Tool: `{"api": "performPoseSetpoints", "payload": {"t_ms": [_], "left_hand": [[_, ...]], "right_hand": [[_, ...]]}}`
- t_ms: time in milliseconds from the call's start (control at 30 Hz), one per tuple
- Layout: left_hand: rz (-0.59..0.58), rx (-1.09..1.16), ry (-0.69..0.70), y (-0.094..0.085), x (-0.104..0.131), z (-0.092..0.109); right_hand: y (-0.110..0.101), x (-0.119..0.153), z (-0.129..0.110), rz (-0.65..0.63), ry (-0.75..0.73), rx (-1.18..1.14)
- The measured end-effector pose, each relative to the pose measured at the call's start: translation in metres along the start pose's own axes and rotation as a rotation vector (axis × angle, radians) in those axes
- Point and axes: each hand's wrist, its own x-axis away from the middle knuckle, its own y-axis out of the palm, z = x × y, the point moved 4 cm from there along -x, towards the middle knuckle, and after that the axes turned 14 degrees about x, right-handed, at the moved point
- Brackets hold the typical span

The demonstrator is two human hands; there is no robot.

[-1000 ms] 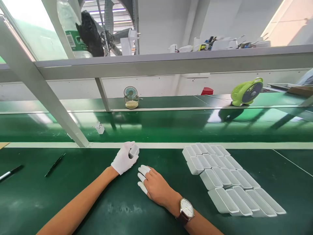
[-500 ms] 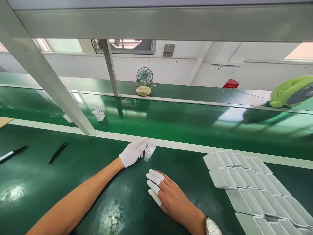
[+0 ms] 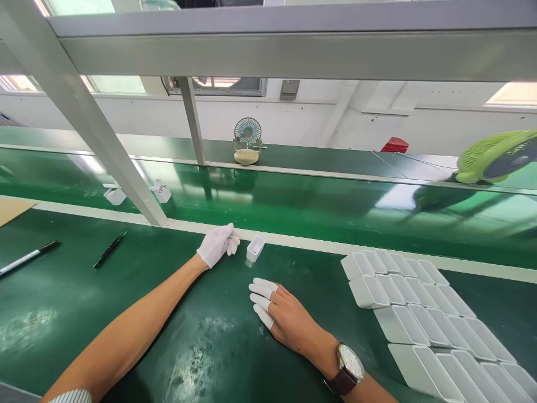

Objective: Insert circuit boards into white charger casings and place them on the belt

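Note:
My left hand (image 3: 218, 244), in a white glove, is just left of a small white box (image 3: 255, 248) on the green table, a gap between them. Its fingers are curled together; whether they hold anything is too small to tell. A bit of clear material pokes out at the box's lower end. My right hand (image 3: 280, 313) rests below the box, palm down, with white covers on its spread fingers and nothing in it. Several rows of open white boxes (image 3: 403, 324) stand to the right of it.
Two white boxes (image 3: 114, 195) (image 3: 162, 192) sit on the green belt (image 3: 293, 207) beyond the pale strip. A black pen (image 3: 109, 249) and a white marker (image 3: 25, 262) lie at left. A slanted metal post (image 3: 96, 129) rises near the belt.
My left hand has drawn away from the small box, leaving a gap, and its fingers have closed together. The white boxes on the belt have shifted left. The camera view has shifted slightly.

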Motion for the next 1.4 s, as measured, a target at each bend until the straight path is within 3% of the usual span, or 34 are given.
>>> {"api": "performPoseSetpoints", "payload": {"t_ms": [133,233,267,300,333,433,567,633,733,800,900,967,1033,1133,1267,1333,1400], "left_hand": [[-0.246,-0.036,-0.232,0.024,0.036,0.014],[-0.666,-0.132,-0.685,0.048,0.084,0.007],[-0.737,-0.188,-0.795,0.048,0.096,0.004],[-0.722,-0.255,-0.828,0.044,0.100,0.003],[-0.626,-0.326,-0.778,0.036,0.097,0.004],[-0.148,-0.470,-0.356,0.000,0.061,0.024],[0.175,-0.531,-0.065,-0.034,0.032,0.047],[0.206,-0.541,-0.042,-0.044,0.040,0.051],[0.120,-0.576,-0.144,-0.060,0.070,0.054],[0.088,-0.713,-0.178,-0.075,0.089,0.064],[0.263,-0.948,-0.029,-0.101,0.103,0.089],[0.353,-1.039,0.028,-0.110,0.107,0.095],[0.384,-1.142,0.036,-0.112,0.110,0.088],[0.367,-1.271,0.037,-0.100,0.114,0.063],[0.191,-1.304,0.052,-0.066,0.110,0.036],[0.078,-1.203,0.071,-0.044,0.104,0.030],[0.072,-1.046,0.104,-0.025,0.095,0.027]], "right_hand": [[0.000,0.001,-0.001,0.003,-0.012,0.016],[-0.001,0.002,-0.002,0.018,-0.027,0.020],[-0.001,0.002,-0.002,0.028,-0.028,0.020],[-0.001,0.003,-0.002,0.041,-0.026,0.021],[-0.001,0.003,-0.001,0.053,-0.024,0.022],[-0.002,0.005,-0.001,0.077,-0.022,0.021],[-0.004,0.005,-0.001,0.096,-0.025,0.006],[-0.005,0.005,-0.001,0.096,-0.029,0.004],[-0.004,0.005,-0.001,0.086,-0.027,0.006],[-0.002,0.005,0.000,0.084,-0.023,0.007],[-0.002,0.005,0.000,0.096,-0.025,-0.001],[-0.001,0.006,0.000,0.107,-0.027,-0.003],[-0.001,0.006,0.000,0.113,-0.027,-0.003],[0.001,0.005,0.000,0.114,-0.028,-0.006],[0.002,0.004,0.000,0.105,-0.022,-0.002],[0.002,0.004,-0.001,0.097,-0.018,0.001],[0.002,0.005,-0.001,0.086,-0.019,0.002]]}}
